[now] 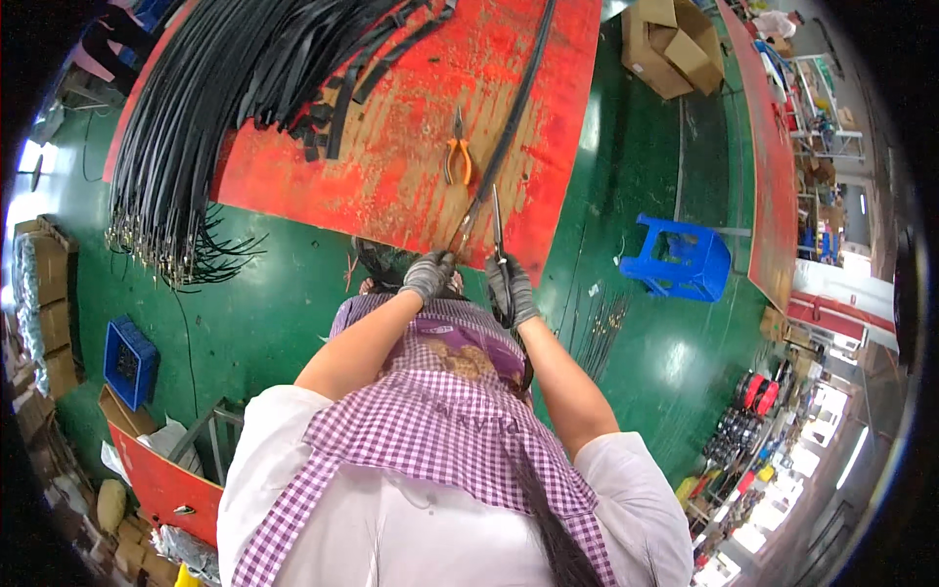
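My left hand [427,275], in a grey glove, is closed around the near end of a long black cable [511,122]. The cable runs up the red worn table [391,186] to its far edge; what its tip looks like inside the fingers is hidden. My right hand [512,287], also gloved, grips a pair of scissors [497,217] by dark handles. Their blades point away from me, just right of the cable; whether they touch it I cannot tell. Pliers [458,157] with orange handles lie on the table beyond my hands.
A thick bundle of black cables [181,127] hangs over the table's left edge. Black flat strips [342,112] lie beside it. On the green floor stand a blue stool [680,259], a cardboard box [673,49] and a blue bin [130,362]. Thin cables [602,328] lie right of me.
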